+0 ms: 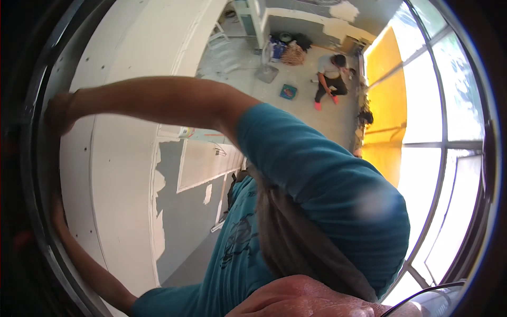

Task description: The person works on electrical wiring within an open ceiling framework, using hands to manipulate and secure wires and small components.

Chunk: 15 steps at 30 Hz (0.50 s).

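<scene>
Up high, drywall panel (pixel 121 174) against both hands (pixel 59 113).

Both arms stretched toward the drywall panel (pixel 121 174).
Your right hand (pixel 59 112) presses high on the panel; your left hand (pixel 57 215) lies low against it; fingers unclear.

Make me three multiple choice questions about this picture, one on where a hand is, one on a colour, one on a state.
1. Where is the right hand?
A. flat on the drywall panel
B. on the window
C. on the floor

2. What colour is the sleeve?
A. red
B. teal
C. white

3. The person across the room is
A. on a ladder
B. lying flat
C. crouched low on the floor

Answers: 1 A, it presses the panel's upper left edge. 2 B, the fabric is blue-green. 3 C, knees bent, near the floor.
</scene>
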Available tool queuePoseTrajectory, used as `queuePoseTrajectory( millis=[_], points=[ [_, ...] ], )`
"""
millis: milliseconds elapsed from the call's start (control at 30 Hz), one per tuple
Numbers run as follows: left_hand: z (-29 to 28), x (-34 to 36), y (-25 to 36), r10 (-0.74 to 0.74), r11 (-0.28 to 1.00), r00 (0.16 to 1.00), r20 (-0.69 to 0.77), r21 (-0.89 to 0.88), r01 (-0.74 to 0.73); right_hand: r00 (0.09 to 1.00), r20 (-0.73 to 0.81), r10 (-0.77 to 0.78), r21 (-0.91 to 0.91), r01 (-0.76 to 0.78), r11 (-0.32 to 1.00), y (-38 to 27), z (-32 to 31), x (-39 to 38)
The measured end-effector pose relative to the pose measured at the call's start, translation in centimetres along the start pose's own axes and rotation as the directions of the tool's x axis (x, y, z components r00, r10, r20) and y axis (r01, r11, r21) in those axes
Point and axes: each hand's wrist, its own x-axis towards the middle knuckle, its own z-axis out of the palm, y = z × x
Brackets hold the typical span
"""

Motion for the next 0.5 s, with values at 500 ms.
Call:
queuePoseTrajectory(
  millis=[500],
  points=[
    [-7.4, -9.5, 21.2, 0.235, 0.968, 0.966, -0.108, -0.061, -0.242, 0.977, 0.213, -0.030, 0.326, -0.042, 0.945, -6.0, -12.4, -5.8]
  ],
)
